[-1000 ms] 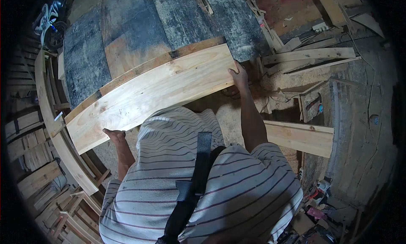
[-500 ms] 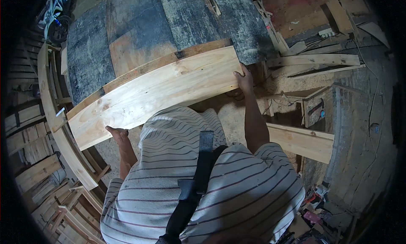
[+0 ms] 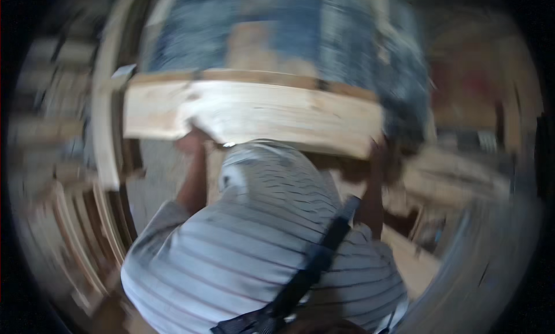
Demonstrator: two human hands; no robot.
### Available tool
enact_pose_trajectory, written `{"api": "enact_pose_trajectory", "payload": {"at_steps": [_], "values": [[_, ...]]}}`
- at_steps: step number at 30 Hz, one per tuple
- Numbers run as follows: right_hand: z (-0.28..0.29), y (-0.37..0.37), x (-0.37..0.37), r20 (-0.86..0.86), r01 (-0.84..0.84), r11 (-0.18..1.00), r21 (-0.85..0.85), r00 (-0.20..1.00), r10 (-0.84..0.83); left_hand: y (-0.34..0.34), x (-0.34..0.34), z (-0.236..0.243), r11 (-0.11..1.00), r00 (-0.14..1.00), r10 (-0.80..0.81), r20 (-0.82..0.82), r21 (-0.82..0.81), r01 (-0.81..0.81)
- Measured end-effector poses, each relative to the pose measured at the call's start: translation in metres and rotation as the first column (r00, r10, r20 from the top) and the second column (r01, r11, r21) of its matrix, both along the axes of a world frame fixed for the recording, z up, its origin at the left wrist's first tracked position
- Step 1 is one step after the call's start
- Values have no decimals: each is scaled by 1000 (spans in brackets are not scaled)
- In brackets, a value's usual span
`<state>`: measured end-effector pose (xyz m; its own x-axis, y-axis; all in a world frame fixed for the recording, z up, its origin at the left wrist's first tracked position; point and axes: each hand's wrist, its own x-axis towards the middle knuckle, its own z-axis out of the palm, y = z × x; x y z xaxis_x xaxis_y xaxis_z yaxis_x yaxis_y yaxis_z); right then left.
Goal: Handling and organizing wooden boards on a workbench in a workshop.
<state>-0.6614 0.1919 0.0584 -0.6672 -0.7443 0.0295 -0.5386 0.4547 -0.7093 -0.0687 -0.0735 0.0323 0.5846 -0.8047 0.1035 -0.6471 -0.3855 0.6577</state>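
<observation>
Two hands on one pale wooden plank (image 3: 254,115), whole view motion-blurred now where half a second ago it was sharp. Striped shirt (image 3: 260,247) with dark strap (image 3: 312,264) fills the area nearest below the plank. Plank sat tilted before, left end low; now it lies nearly level and higher over the shirt. Left hand (image 3: 193,142) grips the plank's lower edge left of the middle, fingers hidden behind the wood. Right hand (image 3: 378,149) is at the plank's right end, smeared; it holds the corner, how far closed cannot tell. Plank is light, broad, with darker strip along its top edge. Beyond the plank a grey-blue worn board surface (image 3: 277,33); left of the plank, stacked curved wooden pieces (image 3: 107,131), blurred.
</observation>
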Motion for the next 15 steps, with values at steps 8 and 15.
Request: {"api": "enact_pose_trajectory", "payload": {"at_steps": [8,15], "values": [[30,-8,8,-188,52,975,216,982,-10,24,-103,66,5,-58,-986,155,376,927],[55,-26,41,-51,68,978,197,997,-59,35,-153,55,68,-89,-866,492,293,954]]}}
